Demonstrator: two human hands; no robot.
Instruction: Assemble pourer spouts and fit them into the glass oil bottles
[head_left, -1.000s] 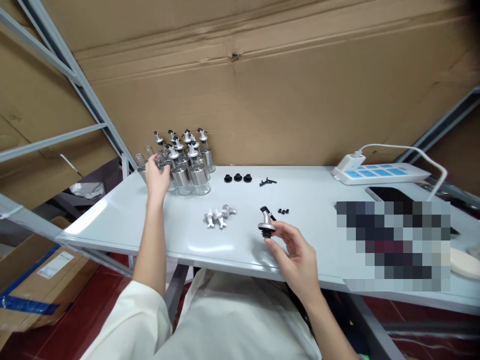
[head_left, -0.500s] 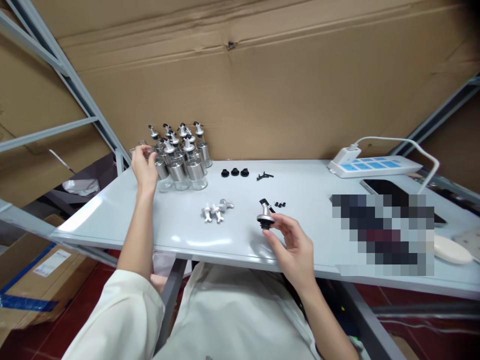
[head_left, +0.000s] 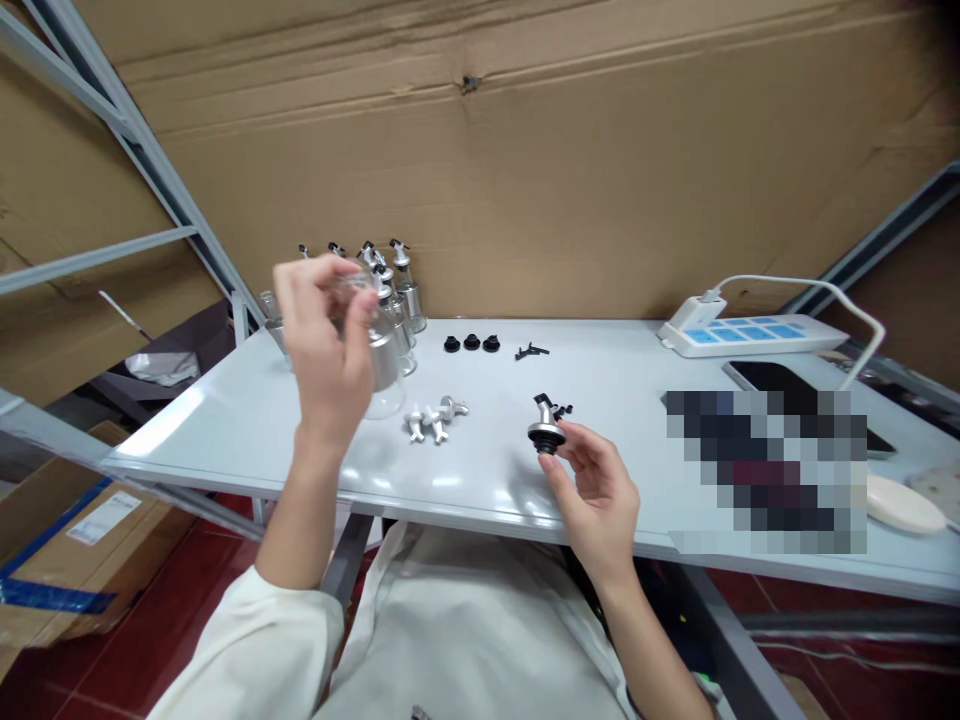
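Observation:
My left hand (head_left: 326,350) is closed around the neck of a glass bottle (head_left: 386,375) with a metal band, lifted in front of the others and partly hidden by my fingers. Between the thumb and fingers of my right hand (head_left: 600,490) is a pourer spout (head_left: 547,425), silver with a black lever on top and a black ribbed stopper below. Behind my left hand stand several bottles (head_left: 409,300) fitted with such spouts. Loose silver spout tops (head_left: 427,422) lie mid-table. Farther back are three black stoppers (head_left: 471,343) and some thin black levers (head_left: 532,351).
Small black pieces (head_left: 562,411) lie just behind the pourer spout. At the right are a white power strip (head_left: 757,332) with a plugged-in charger, a phone (head_left: 780,385), a blurred-out patch and a cream rounded object (head_left: 905,502). Cardboard (head_left: 570,180) backs the white table (head_left: 480,480).
My left hand has brought a bottle away from the group, toward me and to the right. My right hand, still holding the pourer spout, has shifted slightly right.

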